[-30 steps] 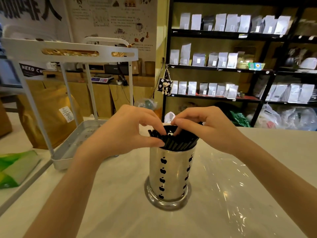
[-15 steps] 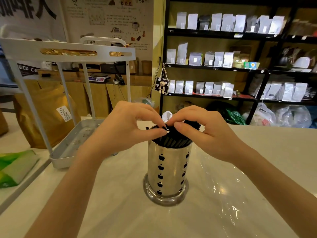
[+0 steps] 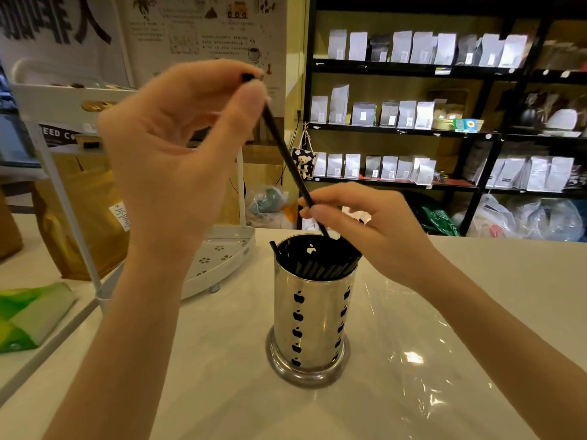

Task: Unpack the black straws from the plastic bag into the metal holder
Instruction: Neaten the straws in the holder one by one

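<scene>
Change since earlier frame: left hand (image 3: 178, 154) has risen from the holder's mouth to well above it, drawing one straw (image 3: 286, 154) up and out; right hand (image 3: 365, 223) has stayed low by the rim.

Tabletop (image 3: 222, 392): pale, glossy. Work sits near its middle, well back from the near edge.

Plastic bag (image 3: 428, 360): clear film lying flat on the tabletop, right of the holder and reaching under or against its base; I cannot tell which. Looks empty of straws.

Rack (image 3: 219, 258): white, at the tabletop's left edge, not involved.

Holder (image 3: 313, 312): upright metal cylinder with apple-shaped cut-outs, on a flared base.

Straws (image 3: 320, 268): black bundle inside the holder, leaning toward the right side, tips about level with the rim.

Single straw: tilted, top end toward upper left, lower end just inside the holder's far rim.

Left hand grip: thumb and fingertips pinched narrow on the straw's top end.

Right hand grip: fingertips closed lightly on the same straw, just above the rim, guiding it.

Step in hand (judgement): transfer appears done; this is tidying, resetting one stray straw.

Next move (judgement): steer the lower end into a gap in the bundle, lower it straight, release both pinches without tipping the holder.
</scene>
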